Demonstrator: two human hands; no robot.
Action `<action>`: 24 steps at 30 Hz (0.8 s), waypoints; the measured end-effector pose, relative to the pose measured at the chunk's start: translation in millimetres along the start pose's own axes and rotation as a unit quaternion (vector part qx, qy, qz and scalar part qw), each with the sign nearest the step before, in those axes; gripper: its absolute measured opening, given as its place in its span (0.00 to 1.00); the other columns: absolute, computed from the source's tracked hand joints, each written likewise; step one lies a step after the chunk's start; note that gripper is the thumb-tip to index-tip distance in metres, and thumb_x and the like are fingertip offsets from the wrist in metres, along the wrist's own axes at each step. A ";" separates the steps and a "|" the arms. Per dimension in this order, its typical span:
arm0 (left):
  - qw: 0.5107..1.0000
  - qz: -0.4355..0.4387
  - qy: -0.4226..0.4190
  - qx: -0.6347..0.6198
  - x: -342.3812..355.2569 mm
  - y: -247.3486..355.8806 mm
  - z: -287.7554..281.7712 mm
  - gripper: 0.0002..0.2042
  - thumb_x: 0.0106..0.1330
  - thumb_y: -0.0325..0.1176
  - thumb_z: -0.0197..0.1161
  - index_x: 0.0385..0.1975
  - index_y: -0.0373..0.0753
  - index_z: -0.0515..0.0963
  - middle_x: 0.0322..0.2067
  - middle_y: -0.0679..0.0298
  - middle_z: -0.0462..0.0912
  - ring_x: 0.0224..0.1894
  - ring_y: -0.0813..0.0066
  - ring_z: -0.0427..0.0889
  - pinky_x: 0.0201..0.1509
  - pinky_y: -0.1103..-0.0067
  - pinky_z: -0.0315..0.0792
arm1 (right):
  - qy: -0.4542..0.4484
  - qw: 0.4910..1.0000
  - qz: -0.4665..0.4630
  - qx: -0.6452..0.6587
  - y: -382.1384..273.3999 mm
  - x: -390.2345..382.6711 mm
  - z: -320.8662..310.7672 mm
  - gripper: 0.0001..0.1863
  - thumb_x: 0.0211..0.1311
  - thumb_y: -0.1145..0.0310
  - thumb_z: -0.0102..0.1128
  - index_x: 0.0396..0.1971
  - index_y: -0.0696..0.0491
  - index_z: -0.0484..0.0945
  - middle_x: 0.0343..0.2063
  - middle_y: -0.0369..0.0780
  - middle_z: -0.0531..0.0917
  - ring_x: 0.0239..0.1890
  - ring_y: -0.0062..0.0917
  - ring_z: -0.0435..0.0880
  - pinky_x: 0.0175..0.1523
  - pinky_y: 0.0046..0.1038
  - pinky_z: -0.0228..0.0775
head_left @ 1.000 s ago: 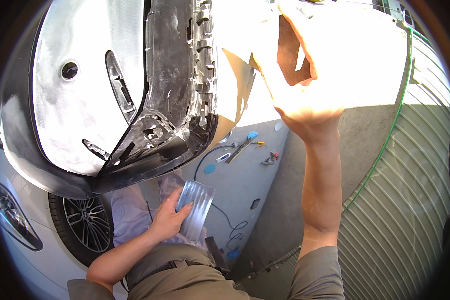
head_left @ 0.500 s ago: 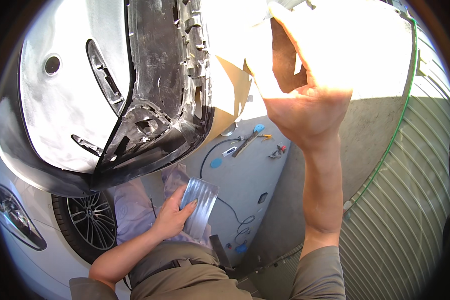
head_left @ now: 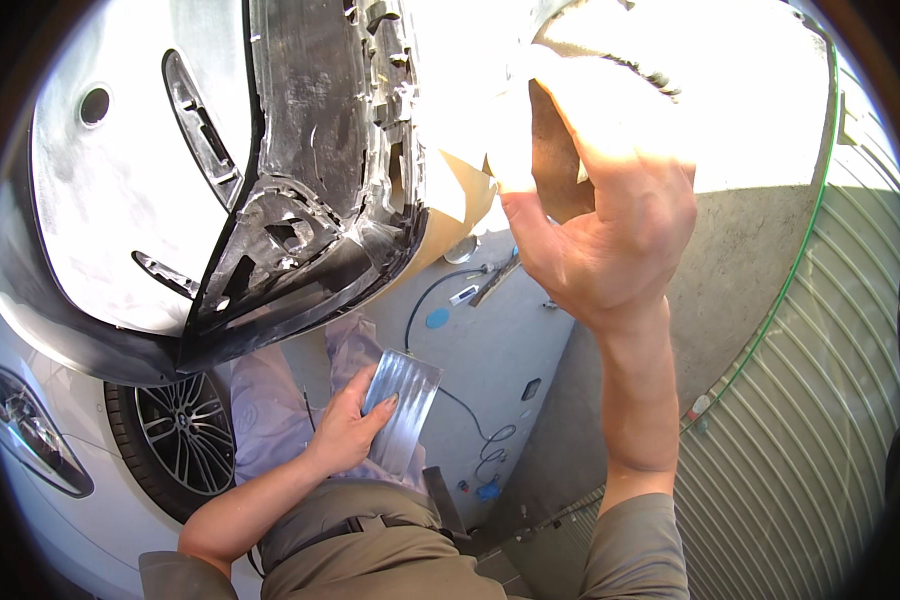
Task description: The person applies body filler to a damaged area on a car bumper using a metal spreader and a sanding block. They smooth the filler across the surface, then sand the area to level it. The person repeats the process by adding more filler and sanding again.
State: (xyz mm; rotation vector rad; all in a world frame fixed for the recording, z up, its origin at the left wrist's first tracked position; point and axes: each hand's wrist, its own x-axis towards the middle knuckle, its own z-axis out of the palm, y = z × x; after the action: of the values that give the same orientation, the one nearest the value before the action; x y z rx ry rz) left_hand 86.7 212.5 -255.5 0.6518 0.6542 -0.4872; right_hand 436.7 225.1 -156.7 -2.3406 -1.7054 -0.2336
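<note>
My left hand grips a flat, shiny rectangular metal plate in front of my waist, thumb on top. My right hand is raised to the right of a car bumper, its thumb and fingers curved toward each other. Glare washes out the fingertips, where a pale straight-edged thing seems pinched; I cannot make out what it is. A brown patch shows between thumb and fingers. The bumper has a pale sunlit skin and black plastic with torn-looking clips along its edge. Brown paper lies beside that edge.
On the left stands a white car with a wheel and headlight. A dark hose, a blue disc and small tools lie on the grey floor. A ribbed metal shutter with a green edge curves along the right.
My right hand has come down slightly and to the left, now covering some floor tools. The bumper sits a little higher and further left in view. My left hand keeps hold of the metal plate.
</note>
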 end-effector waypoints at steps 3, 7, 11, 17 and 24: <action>1.000 -0.002 -0.005 -0.014 -0.6 -2.0 -0.9 0.23 0.81 0.29 0.60 0.72 0.32 0.68 0.58 0.64 0.81 0.60 0.81 0.76 0.68 0.79 0.68 | -0.008 1.000 0.006 -0.009 -7.2 -5.8 -4.3 0.13 0.43 0.64 0.78 0.29 0.44 0.83 0.25 0.31 0.78 0.27 0.27 0.76 0.39 0.35 0.62; 1.000 0.000 -0.012 -0.014 -1.5 -2.7 -0.5 0.23 0.81 0.29 0.60 0.72 0.32 0.67 0.59 0.64 0.80 0.61 0.81 0.76 0.69 0.78 0.68 | -0.027 0.999 0.006 -0.040 -15.6 -13.8 -7.7 0.12 0.45 0.66 0.78 0.31 0.43 0.84 0.30 0.29 0.79 0.29 0.25 0.77 0.41 0.33 0.60; 1.000 0.013 -0.018 -0.019 -2.5 -2.1 0.4 0.23 0.81 0.30 0.60 0.72 0.32 0.67 0.59 0.64 0.80 0.61 0.81 0.76 0.69 0.79 0.68 | -0.041 0.998 0.027 -0.034 -24.3 -23.0 -8.0 0.12 0.45 0.67 0.78 0.32 0.43 0.85 0.29 0.29 0.78 0.30 0.24 0.77 0.40 0.32 0.59; 0.999 -0.003 -0.011 -0.038 -4.1 -4.5 0.0 0.24 0.81 0.31 0.60 0.72 0.32 0.67 0.58 0.65 0.81 0.59 0.81 0.77 0.68 0.78 0.69 | -0.041 0.998 0.053 -0.005 -25.8 -16.7 -15.8 0.16 0.44 0.66 0.79 0.36 0.44 0.87 0.30 0.29 0.78 0.30 0.25 0.77 0.41 0.32 0.60; 1.000 0.000 0.014 0.003 -3.9 -8.5 -1.8 0.23 0.80 0.31 0.61 0.71 0.32 0.69 0.58 0.63 0.83 0.59 0.79 0.78 0.67 0.77 0.71 | 0.056 0.995 -0.026 -0.080 7.0 17.9 -2.3 0.11 0.37 0.69 0.70 0.25 0.50 0.79 0.17 0.32 0.72 0.20 0.27 0.70 0.31 0.33 0.59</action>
State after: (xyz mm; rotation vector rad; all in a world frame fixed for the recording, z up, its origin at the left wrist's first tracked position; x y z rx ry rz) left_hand 78.3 208.5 -257.3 0.6645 0.6792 -0.4817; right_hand 448.9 238.7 -150.4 -2.3439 -1.7549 -0.5205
